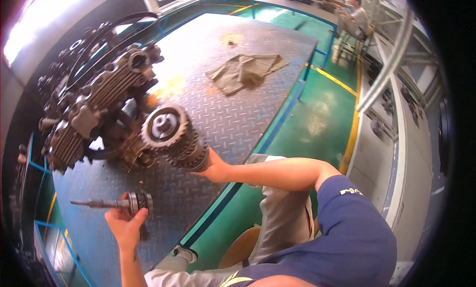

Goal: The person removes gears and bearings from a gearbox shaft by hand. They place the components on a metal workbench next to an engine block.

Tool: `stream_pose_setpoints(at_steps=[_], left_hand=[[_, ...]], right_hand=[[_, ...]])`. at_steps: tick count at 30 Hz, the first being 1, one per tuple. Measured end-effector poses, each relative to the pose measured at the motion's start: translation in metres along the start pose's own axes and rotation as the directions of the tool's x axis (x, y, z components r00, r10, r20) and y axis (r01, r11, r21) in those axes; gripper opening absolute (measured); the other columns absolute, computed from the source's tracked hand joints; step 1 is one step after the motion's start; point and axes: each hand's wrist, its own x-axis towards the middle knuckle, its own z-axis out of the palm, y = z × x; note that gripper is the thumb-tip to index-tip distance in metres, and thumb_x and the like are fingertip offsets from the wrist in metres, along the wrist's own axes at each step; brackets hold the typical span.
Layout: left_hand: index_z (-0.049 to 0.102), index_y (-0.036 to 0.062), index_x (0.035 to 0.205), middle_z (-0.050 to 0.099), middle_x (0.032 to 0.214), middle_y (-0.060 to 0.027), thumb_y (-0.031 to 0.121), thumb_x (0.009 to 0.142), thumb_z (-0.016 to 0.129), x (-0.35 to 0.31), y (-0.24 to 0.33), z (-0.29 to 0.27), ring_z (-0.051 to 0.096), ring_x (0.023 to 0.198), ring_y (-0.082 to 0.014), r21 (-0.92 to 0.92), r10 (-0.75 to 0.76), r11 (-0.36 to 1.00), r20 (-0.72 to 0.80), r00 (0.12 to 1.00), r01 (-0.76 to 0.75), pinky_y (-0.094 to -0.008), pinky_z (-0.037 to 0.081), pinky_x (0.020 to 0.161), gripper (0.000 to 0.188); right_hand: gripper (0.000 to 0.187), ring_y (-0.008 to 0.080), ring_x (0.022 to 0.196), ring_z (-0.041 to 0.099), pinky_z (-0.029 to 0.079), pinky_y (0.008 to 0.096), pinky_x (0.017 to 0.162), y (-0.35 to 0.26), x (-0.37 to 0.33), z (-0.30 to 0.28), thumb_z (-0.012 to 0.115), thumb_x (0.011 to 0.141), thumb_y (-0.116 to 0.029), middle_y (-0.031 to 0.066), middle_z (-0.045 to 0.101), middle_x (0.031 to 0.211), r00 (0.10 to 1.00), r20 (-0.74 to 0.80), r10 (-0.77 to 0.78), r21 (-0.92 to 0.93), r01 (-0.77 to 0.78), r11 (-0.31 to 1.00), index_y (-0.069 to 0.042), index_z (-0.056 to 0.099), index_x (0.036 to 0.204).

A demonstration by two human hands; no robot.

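My left hand (pixel 124 222) is closed around a gear shaft (pixel 134 203), a long thin splined rod with a toothed gear at its right end. The shaft lies nearly level over the near part of the metal table, its thin end pointing left. Farther right, my right hand (pixel 214 168) grips the lower end of a gear cluster (pixel 176 138), a stack of toothed rings tilted up and to the left. A large ring gear with a hollow centre forms its top. Part of the right hand's fingers is hidden behind the cluster.
A big dirty engine block (pixel 99 98) stands on the table's left side, close to the gear cluster. A crumpled brown cloth (pixel 245 73) lies on the diamond-plate table (pixel 223 116) farther back. Another person (pixel 356 17) sits at the far right, near metal racks (pixel 396 54).
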Motion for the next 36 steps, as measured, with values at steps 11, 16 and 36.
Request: stream_pose_setpoints(at_steps=[11, 16, 36], left_hand=[[0.055, -0.0086, 0.111, 0.065, 0.092, -0.0105, 0.007, 0.066, 0.078, 0.05, 0.154, 0.045, 0.062, 0.08, -0.013, 0.229, 0.578, 0.778, 0.101, 0.81, -0.585, -0.0246, 0.05, 0.07, 0.052], [0.066, -0.0023, 0.088, 0.066, 0.077, -0.0073, 0.019, 0.066, 0.076, 0.072, 0.181, 0.069, 0.059, 0.071, -0.0114, 0.345, 0.546, 0.719, 0.256, 0.798, -0.603, -0.026, 0.045, 0.07, 0.032], [0.064, 0.0017, 0.1, 0.065, 0.085, -0.0062, 0.025, 0.067, 0.076, 0.089, 0.166, 0.087, 0.058, 0.074, -0.0105, 0.533, 0.483, 0.493, 0.49, 0.726, -0.688, -0.0255, 0.046, 0.07, 0.042]], right_hand=[[0.023, 0.0063, 0.048, 0.043, 0.033, 0.0232, 0.042, -0.004, 0.002, -0.003, 0.068, 0.078, -0.008, -0.0028, 0.052, 0.065, 0.958, -0.078, 0.276, 0.115, -0.267, 0.957, -0.009, 0.054, 0.095], [0.012, 0.0062, 0.057, 0.049, 0.04, 0.0242, 0.052, 0.008, 0.0, -0.002, 0.068, 0.078, -0.01, -0.0012, 0.057, 0.065, 0.977, -0.02, 0.213, 0.141, -0.209, 0.968, -0.004, 0.061, 0.087], [0.025, 0.0059, 0.049, 0.043, 0.034, 0.0221, 0.043, -0.001, 0.004, -0.001, 0.069, 0.076, -0.005, -0.0025, 0.053, 0.067, 0.976, -0.006, 0.216, 0.191, -0.21, 0.959, -0.008, 0.054, 0.096]])
